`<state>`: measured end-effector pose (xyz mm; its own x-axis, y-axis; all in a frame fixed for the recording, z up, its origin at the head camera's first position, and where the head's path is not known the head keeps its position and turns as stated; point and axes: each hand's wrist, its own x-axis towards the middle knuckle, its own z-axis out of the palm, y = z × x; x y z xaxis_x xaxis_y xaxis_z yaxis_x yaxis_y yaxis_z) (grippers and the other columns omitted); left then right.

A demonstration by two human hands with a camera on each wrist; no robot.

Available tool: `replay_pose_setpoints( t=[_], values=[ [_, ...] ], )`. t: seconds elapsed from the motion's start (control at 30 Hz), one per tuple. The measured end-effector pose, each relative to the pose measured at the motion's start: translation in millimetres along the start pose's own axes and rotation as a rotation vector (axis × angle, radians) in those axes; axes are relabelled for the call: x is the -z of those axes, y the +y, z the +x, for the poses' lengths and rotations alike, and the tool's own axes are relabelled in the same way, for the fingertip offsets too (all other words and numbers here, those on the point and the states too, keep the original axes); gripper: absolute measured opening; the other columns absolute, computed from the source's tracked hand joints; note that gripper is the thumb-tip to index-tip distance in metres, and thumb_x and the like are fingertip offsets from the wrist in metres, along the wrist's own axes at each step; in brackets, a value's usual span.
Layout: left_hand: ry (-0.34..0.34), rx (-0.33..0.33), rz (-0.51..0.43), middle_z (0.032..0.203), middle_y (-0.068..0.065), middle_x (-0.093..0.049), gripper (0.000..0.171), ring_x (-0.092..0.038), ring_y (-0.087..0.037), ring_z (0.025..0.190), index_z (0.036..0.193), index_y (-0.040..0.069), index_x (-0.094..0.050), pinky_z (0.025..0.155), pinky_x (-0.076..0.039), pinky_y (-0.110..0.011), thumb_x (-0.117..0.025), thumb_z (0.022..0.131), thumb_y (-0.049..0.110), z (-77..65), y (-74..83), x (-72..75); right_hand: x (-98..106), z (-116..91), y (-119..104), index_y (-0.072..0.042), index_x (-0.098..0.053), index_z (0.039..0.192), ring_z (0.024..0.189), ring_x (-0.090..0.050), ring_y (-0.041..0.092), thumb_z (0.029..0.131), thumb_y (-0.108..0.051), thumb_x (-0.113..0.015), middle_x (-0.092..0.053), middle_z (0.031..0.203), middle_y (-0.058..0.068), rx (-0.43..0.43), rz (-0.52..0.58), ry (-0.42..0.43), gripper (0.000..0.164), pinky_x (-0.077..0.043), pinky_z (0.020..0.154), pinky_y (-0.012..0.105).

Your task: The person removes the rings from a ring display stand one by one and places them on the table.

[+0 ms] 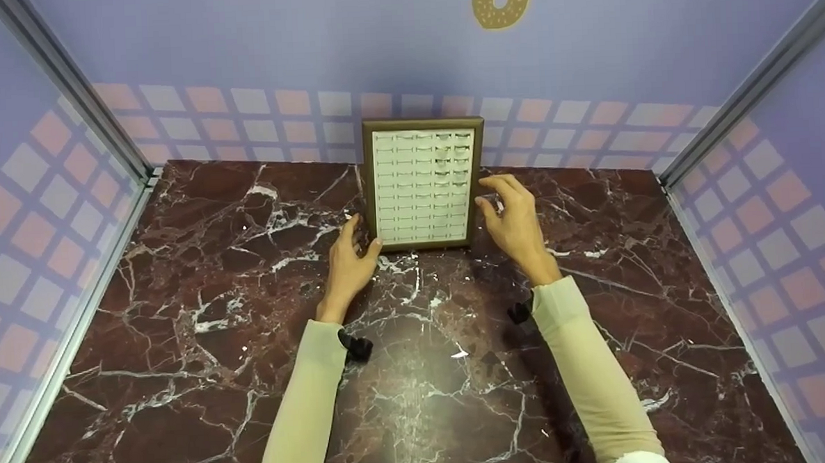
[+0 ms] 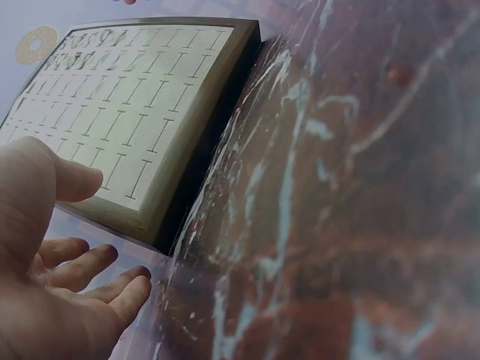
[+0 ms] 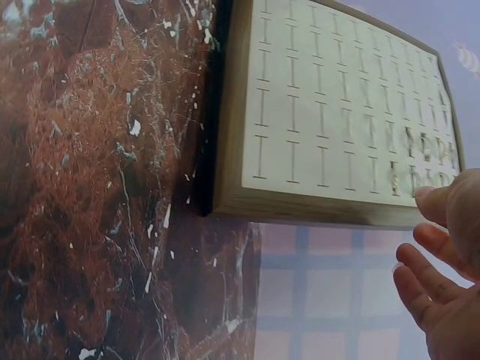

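Observation:
A wood-framed ring display board (image 1: 419, 217) with a white slotted pad stands upright, leaning back at the rear of the marble table. Several rings (image 1: 442, 153) sit in slots toward its upper right; many other slots hold nothing. My left hand (image 1: 350, 265) is at the board's lower left corner, thumb by the frame's front and fingers spread beside its side. At the right edge is my right hand (image 1: 515, 216), fingertips and thumb close to the frame, fingers loosely bent. In the right wrist view, the thumb of that hand (image 3: 450, 262) overlaps the slots near the rings.
The dark red marble tabletop (image 1: 216, 365) has white veins. Behind the board rises a purple wall (image 1: 272, 43) with pink and white squares and a doughnut picture (image 1: 501, 1). Side panels with metal posts (image 1: 733, 85) border the table left and right.

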<state>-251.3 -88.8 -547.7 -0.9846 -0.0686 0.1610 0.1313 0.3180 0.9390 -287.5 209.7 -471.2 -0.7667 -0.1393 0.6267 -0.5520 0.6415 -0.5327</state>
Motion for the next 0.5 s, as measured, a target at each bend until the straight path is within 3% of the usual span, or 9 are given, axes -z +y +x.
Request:
replay_pose_setpoints(
  t=[0.17,0.4,0.5],
  values=[
    [-0.007,-0.002,-0.01,0.161,-0.028,-0.047,0.065,-0.052,-0.045,0.146,0.161,-0.006,-0.039,0.123,-0.048,-0.049,-0.066,0.105,0.011,0.2,-4.0,-0.9,-10,5,1,0.007,-0.075,0.118,0.11,-0.071,0.036,0.096,0.002,-0.075,-0.074,0.117,0.021,-0.006,0.003,-0.011,0.023,-0.06,0.101,0.044],
    [-0.007,-0.035,-0.041,0.16,-0.032,-0.047,0.062,-0.052,-0.046,0.145,0.158,-0.011,-0.039,0.122,-0.049,-0.048,-0.065,0.104,0.003,2.5,-3.7,-3.4,-22,14,-2,0.006,-0.077,0.112,0.095,-0.071,0.032,0.097,0.002,-0.073,-0.073,0.109,0.019,0.053,-0.039,-0.011,0.015,-0.062,0.082,0.039],
    [-0.01,-0.033,-0.047,0.159,-0.032,-0.047,0.062,-0.053,-0.045,0.145,0.158,-0.011,-0.039,0.122,-0.049,-0.047,-0.065,0.103,0.001,3.4,-1.9,-4.5,-26,17,-4,0.004,-0.078,0.11,0.094,-0.07,0.032,0.098,0.001,-0.073,-0.072,0.107,0.018,0.068,-0.081,-0.007,0.013,-0.061,0.082,0.04]
  ],
)
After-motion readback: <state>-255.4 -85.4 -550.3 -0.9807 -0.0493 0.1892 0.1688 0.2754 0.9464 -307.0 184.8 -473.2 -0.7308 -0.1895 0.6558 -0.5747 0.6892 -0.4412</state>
